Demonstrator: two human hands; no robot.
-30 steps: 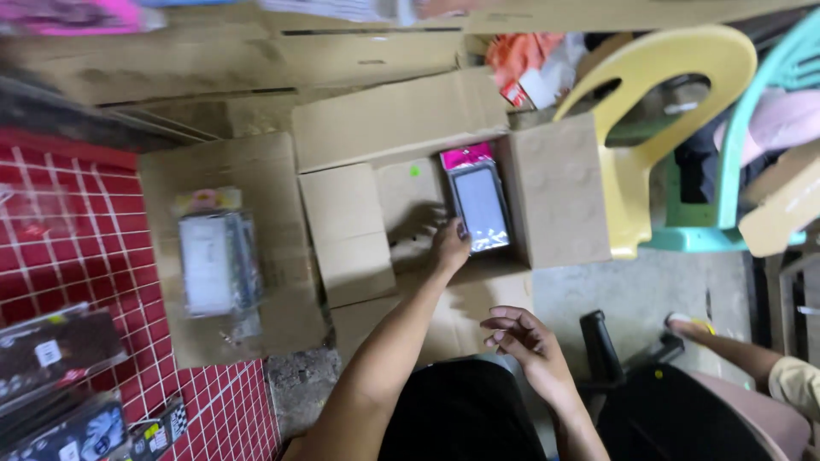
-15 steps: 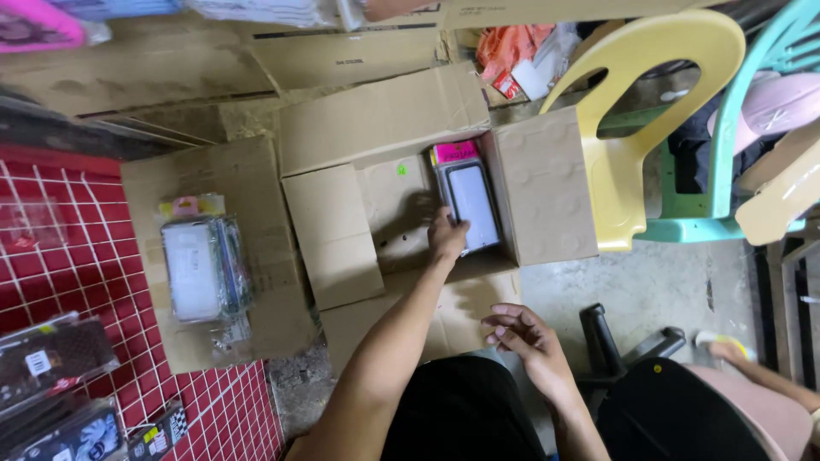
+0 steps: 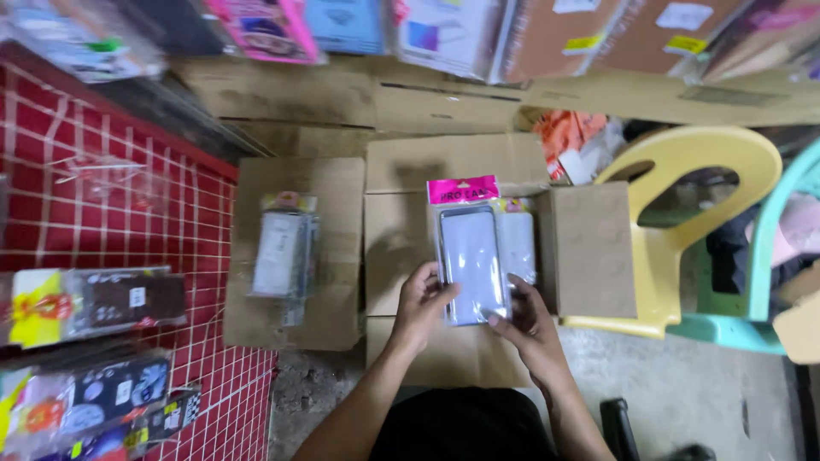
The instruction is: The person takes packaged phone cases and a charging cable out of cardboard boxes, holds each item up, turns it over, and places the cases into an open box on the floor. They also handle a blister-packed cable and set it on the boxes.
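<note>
Pink header: tops a clear packet [image 3: 471, 256] holding a pale phone case, held upright above the open box [image 3: 589, 248].
Left hand [image 3: 424, 300]: fingers curled round the packet's lower left edge, thumb pressed on its front, so it pinches the plastic.
Right hand [image 3: 528, 312]: fingers bear on the lower right edge and bottom corner, closed on the packet from the other side.
Packet to grip: only its bottom third sits between the hands; the header and most of the case stand clear above them.
Second packet [image 3: 518, 243]: just behind the first on its right, in the box; only a strip shows, and whether it touches the front one cannot be told.
Box: cardboard, flaps spread flat; its floor is mostly hidden behind the packet and hands.
Bundle [image 3: 286, 254]: wrapped packets lying on a cardboard sheet [image 3: 290, 183] left of the box, well apart from the hands; blurred, perhaps more cases.
Red grid [image 3: 111, 222]: a red grid panel at far left, carrying dark packets [image 3: 94, 300] cut off by the picture's edge.
Chairs: a yellow chair [image 3: 675, 171] right of the box, a teal chair [image 3: 773, 248] beyond it, partly out of view.
Top edge: hanging packets [image 3: 342, 26], cropped and smeared.
</note>
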